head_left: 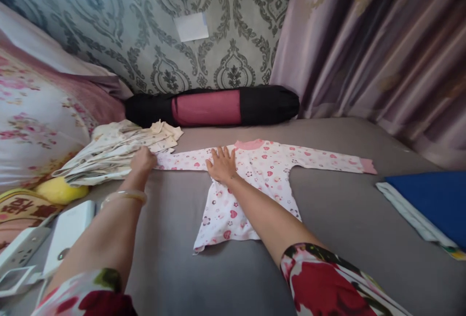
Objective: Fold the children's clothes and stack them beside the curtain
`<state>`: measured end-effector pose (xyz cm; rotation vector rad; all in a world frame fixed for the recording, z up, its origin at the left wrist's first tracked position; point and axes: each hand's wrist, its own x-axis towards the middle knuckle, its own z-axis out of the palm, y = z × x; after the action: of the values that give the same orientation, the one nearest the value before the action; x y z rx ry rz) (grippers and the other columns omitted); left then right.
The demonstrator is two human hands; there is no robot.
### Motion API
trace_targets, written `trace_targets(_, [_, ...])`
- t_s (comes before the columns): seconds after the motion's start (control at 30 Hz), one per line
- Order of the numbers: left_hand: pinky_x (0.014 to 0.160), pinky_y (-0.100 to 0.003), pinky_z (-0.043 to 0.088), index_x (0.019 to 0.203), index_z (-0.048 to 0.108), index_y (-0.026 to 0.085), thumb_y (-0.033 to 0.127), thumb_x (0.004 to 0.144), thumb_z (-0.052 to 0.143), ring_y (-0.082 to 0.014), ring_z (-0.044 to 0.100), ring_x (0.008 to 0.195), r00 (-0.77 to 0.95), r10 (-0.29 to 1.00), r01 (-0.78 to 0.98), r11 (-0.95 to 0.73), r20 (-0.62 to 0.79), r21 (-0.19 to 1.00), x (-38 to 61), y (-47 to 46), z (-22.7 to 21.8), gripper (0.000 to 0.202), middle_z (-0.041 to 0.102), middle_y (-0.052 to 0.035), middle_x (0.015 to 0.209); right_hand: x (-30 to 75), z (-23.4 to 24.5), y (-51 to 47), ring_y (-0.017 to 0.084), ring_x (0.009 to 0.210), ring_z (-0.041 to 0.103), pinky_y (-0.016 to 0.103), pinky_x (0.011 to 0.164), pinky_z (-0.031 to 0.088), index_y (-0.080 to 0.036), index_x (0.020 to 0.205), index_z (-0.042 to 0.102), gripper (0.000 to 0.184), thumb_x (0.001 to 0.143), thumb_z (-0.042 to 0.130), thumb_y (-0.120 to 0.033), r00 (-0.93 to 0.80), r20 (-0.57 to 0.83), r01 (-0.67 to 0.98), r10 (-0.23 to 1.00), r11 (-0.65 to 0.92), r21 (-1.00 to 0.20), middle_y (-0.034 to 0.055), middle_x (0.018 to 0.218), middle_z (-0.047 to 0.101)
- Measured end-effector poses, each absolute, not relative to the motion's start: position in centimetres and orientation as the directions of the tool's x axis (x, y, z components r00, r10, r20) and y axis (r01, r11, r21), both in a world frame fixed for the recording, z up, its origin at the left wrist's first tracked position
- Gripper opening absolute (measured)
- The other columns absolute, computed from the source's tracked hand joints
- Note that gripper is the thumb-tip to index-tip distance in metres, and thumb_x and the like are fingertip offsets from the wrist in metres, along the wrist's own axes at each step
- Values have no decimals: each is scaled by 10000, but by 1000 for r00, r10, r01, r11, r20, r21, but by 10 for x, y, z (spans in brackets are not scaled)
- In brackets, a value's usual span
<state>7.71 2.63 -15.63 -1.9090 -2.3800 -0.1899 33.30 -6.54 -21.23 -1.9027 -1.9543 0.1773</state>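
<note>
A small white long-sleeved shirt [269, 180] with pink hearts and a pink collar lies spread on the grey bed sheet [171, 257]. My left hand [144, 160] is closed round the cuff end of its left-side sleeve, hiding that cuff. At the shoulder beside the collar, my right hand [222, 164] rests flat with its fingers spread. The opposite sleeve stretches out to the right and ends in a pink cuff. Just behind my left hand is a heap of cream patterned clothes [112, 148].
A black and pink rolled bag [207, 107] lies along the wall. Blue folded cloth [433, 199] sits at the right. On the left are a floral pillow [32, 112], a yellow object [61, 190], a white box-shaped device [69, 233] and a power strip [22, 250].
</note>
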Motion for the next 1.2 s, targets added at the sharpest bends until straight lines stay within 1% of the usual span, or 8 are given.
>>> trace_targets(0.13, [969, -516, 358, 1202, 538, 58, 280, 846, 488, -384, 456, 1221, -100, 932, 993, 118, 349, -30, 129, 11, -159, 423, 533, -248, 1286, 343, -203, -55, 315, 1417, 205, 554, 1127, 72, -177, 1448, 383, 651, 945, 275, -576, -61, 94, 879, 994, 98, -466, 122, 1534, 320])
trace_targets(0.23, [1005, -478, 337, 1227, 553, 150, 289, 909, 405, -309, 493, 1210, 137, 978, 985, -151, 160, 82, 179, 9, -163, 377, 587, -151, 1276, 375, -191, -45, 247, 1326, 372, 457, 1095, 233, -213, 1350, 498, 514, 995, 202, -438, -101, 126, 838, 987, 153, -524, 81, 1431, 472])
trace_targets(0.3, [1009, -452, 340, 1235, 554, 182, 289, 920, 401, -274, 524, 1184, 250, 967, 952, -254, 49, 170, 210, 8, -170, 367, 625, -108, 1239, 411, -185, -43, 219, 1254, 437, 379, 1052, 292, -195, 1302, 537, 444, 987, 230, -255, -25, 234, 867, 972, 137, -479, 83, 1367, 525])
trace_targets(0.4, [989, -435, 356, 1190, 581, 202, 292, 929, 382, -264, 534, 1170, 327, 943, 919, -331, 57, 214, 245, 8, -184, 340, 624, -96, 1228, 469, -183, -49, 279, 1165, 477, 404, 973, 337, -151, 1251, 571, 390, 955, 320, -185, 171, 256, 927, 951, -67, -369, 140, 1261, 577])
trace_targets(0.5, [955, -442, 379, 1118, 608, 192, 319, 921, 399, -289, 535, 1148, 309, 947, 926, -320, 86, 200, 260, 10, -194, 314, 614, -123, 1194, 510, -189, -54, 311, 1156, 456, 436, 952, 323, -165, 1201, 595, 335, 968, 362, -228, 216, 212, 955, 953, -161, -250, 150, 1226, 578])
trace_targets(0.7, [910, -391, 401, 1053, 594, 153, 301, 926, 379, -264, 539, 1056, 387, 905, 892, -416, 177, 177, 256, 22, -209, 290, 616, -136, 1075, 532, -209, -47, 279, 1091, 460, 396, 907, 337, -166, 1129, 587, 302, 997, 361, -319, 84, 212, 981, 974, -44, -187, 136, 1178, 569])
trace_targets(1.0, [923, -485, 350, 1257, 504, 137, 335, 904, 443, -359, 457, 1162, 430, 884, 900, -436, 187, -10, 265, -11, -175, 409, 513, -197, 1275, 566, -199, -45, 203, 1114, 534, 323, 963, 391, -186, 1209, 590, 302, 963, 435, -270, -14, 239, 904, 971, 114, -413, 101, 1229, 595])
trace_targets(1.2, [858, -356, 419, 1034, 613, 181, 249, 921, 435, -211, 607, 923, 685, 707, 649, -702, 177, 292, 308, -125, -129, 222, 681, -78, 972, 616, -179, -97, 184, 898, 616, 275, 837, 441, -158, 959, 701, 240, 885, 473, -166, -87, 226, 892, 970, 177, -417, 67, 966, 696])
